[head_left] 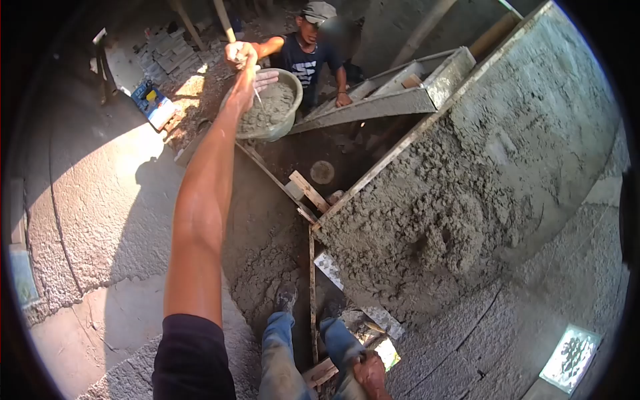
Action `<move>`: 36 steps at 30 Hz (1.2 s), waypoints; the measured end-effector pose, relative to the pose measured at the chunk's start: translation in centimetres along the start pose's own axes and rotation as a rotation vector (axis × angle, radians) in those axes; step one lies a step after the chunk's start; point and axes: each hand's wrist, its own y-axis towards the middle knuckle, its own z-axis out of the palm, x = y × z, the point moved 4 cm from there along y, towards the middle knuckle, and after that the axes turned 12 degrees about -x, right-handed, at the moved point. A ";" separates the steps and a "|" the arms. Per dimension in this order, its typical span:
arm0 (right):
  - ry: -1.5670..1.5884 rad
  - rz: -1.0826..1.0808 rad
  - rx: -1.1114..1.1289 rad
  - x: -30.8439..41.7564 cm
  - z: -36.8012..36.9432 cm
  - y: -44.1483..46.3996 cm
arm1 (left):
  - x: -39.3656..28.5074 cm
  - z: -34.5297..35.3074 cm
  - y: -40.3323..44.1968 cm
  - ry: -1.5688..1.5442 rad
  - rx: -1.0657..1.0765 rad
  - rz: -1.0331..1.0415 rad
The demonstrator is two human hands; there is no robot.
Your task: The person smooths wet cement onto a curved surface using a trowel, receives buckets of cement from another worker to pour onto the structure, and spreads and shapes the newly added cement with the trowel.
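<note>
My left arm stretches up across the view, and my left hand (240,57) appears closed around a wooden pole (225,20). Close beside it is a round bucket (287,119) with grey wet mortar (270,110) inside. Pale fingers (267,79) lie stretched out over the bucket's rim; the overlap hides whose they are. A co-worker (310,60) stands behind the bucket, one arm reaching towards it and the other hand (343,99) on a wooden frame (380,110). Down by my right leg, my right hand (371,375) has curled fingers; what they hold, if anything, is hidden.
A large bed of wet mortar (447,227) spreads on the right behind a board edge (393,157). A dark opening lies below the frame. My feet stand among mortar and narrow boards (312,287). Rough plastered surface (147,220) fills the left; a blue bag (152,103) lies beyond.
</note>
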 end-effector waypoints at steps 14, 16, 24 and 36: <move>0.259 0.062 -0.152 -0.4 -1.0 -1.6 | 2.4 1.9 -40.1 0.403 -0.041 -0.530; 0.736 0.086 -0.330 0.0 1.6 -0.8 | 3.3 4.1 -45.4 0.393 0.001 -0.742; 2.354 0.898 0.494 4.1 8.3 -4.7 | -4.7 11.1 -59.7 0.335 0.283 -1.139; 2.230 0.459 -0.530 -8.0 -17.9 9.6 | 7.0 29.0 -53.7 0.856 0.825 0.402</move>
